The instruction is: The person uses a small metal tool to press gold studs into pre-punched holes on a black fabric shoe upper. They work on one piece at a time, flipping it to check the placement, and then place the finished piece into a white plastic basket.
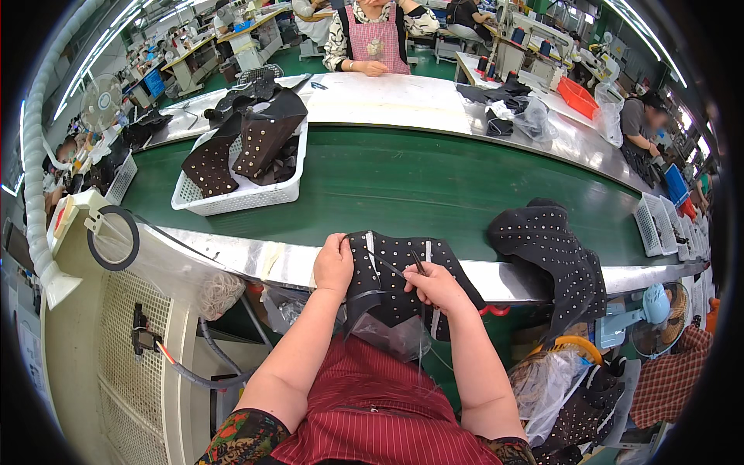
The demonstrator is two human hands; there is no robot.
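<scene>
Across the metal edge of the conveyor and over my lap lies a black studded piece, soft like leather or fabric, with white strips along it. My left hand is closed on its upper left edge. Over the middle of the piece, my right hand is closed round a slim dark pointed tool; it may be scissors or snips, but the fingers hide most of it. A thin dark strip stretches between the two hands above the studs. Below the piece hangs clear plastic film.
A white basket of dark studded pieces stands on the green conveyor. Another studded piece drapes over the edge at right, near a blue fan. A tape roll hangs at left. A person sits across the line.
</scene>
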